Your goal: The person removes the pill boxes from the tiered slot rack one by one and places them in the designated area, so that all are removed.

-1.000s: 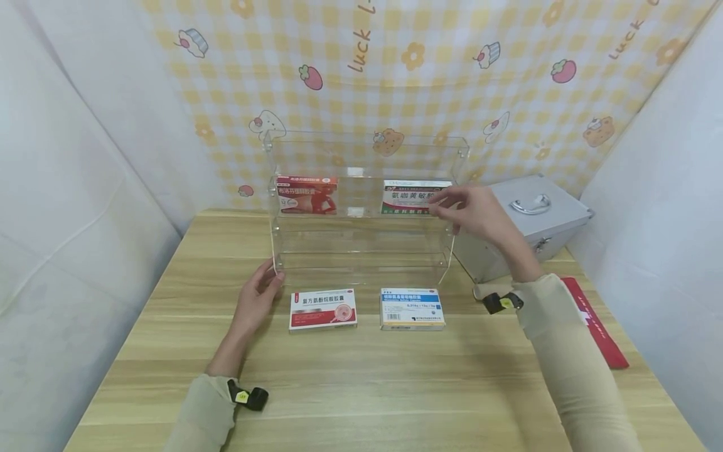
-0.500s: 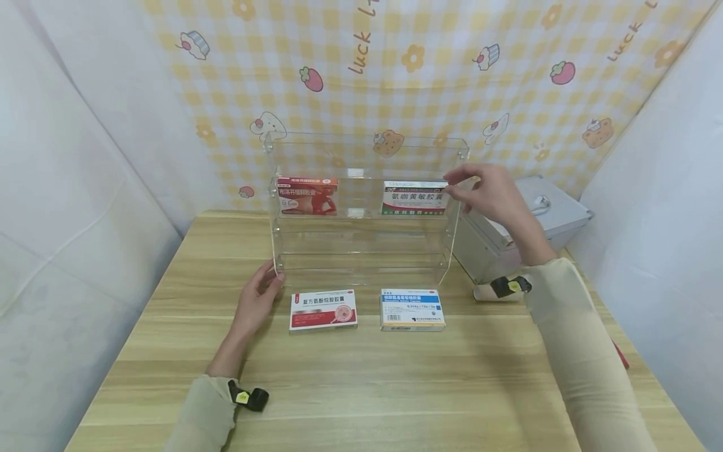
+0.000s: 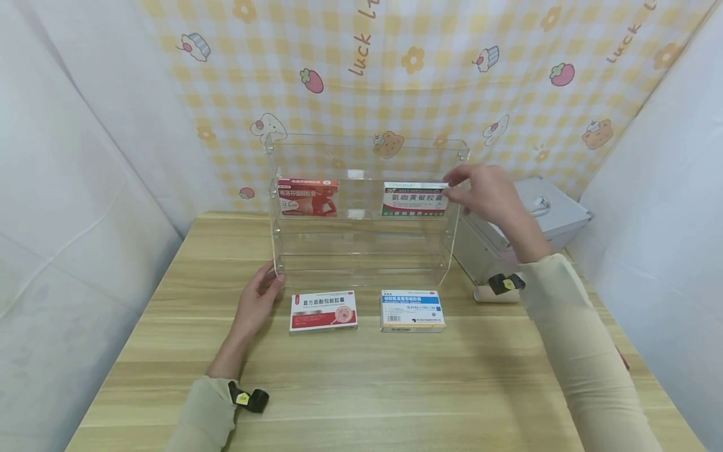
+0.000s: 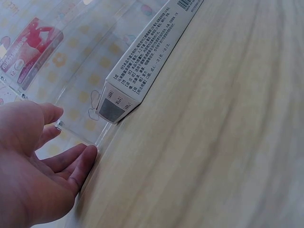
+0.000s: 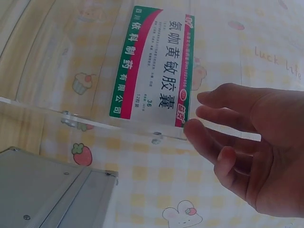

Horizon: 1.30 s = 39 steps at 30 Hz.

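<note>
A clear acrylic rack [image 3: 361, 243] with tiered shelves stands on the table. My left hand [image 3: 258, 300] holds its lower left side panel, thumb in front and fingers around the edge. On an upper shelf, a white, green and red medicine box [image 3: 415, 202] leans at the right and a red medicine box [image 3: 307, 199] at the left. My right hand [image 3: 490, 196] has its fingertips at the right top corner of the green and red box, fingers loosely bent and apart in the right wrist view. In front of the rack lie a red-and-white medicine box [image 3: 323, 311] and a blue-and-white one [image 3: 412, 310].
A silver metal case [image 3: 497, 251] with a handle stands right of the rack. A pale rolled object [image 3: 491, 294] lies before it, and a red item [image 3: 622, 358] shows partly behind the right sleeve. A checked cloth [image 3: 407, 75] hangs behind the rack.
My right hand has moved right, from over the front of the green and red box to its right top corner, uncovering its print. My left hand stays at the rack's side.
</note>
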Each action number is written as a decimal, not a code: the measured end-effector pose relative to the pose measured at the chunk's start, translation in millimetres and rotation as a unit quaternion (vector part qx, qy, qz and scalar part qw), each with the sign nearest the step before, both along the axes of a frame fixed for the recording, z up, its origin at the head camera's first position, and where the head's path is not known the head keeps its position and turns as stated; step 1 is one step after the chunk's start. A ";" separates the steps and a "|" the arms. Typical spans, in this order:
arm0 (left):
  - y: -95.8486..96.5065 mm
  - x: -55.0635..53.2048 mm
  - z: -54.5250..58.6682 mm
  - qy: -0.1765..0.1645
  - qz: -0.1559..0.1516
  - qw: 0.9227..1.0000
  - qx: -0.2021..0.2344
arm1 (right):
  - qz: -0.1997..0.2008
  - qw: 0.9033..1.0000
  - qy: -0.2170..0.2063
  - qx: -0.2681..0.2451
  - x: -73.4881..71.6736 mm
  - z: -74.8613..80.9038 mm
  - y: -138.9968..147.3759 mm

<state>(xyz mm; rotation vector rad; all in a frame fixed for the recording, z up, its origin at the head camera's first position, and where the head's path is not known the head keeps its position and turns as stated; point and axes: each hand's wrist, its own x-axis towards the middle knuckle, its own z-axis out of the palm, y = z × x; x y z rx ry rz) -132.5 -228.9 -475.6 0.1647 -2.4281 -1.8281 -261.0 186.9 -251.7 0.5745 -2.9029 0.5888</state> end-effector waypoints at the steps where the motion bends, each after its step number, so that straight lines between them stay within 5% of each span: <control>1: 0.0 0.0 0.0 0.000 -0.001 1.000 0.001 | 0.000 1.000 0.000 0.005 -0.4 -0.6 -0.9; 12: 0.0 0.1 -0.8 -0.004 0.000 1.000 -0.002 | 0.013 0.999 -0.020 -0.031 -4.6 -4.0 -1.0; 20: 0.2 -0.1 0.2 -0.004 -0.002 1.000 -0.004 | 0.016 0.999 -0.014 0.038 -6.0 -1.7 -7.1; 26: 0.1 0.7 0.5 -0.004 -0.004 1.000 -0.001 | 0.024 0.997 -0.077 -0.012 -8.6 -6.4 -6.4; 39: 0.3 0.8 0.5 -0.003 -0.003 1.000 -0.002 | 0.026 0.992 -0.092 -0.078 -11.9 -11.2 -2.9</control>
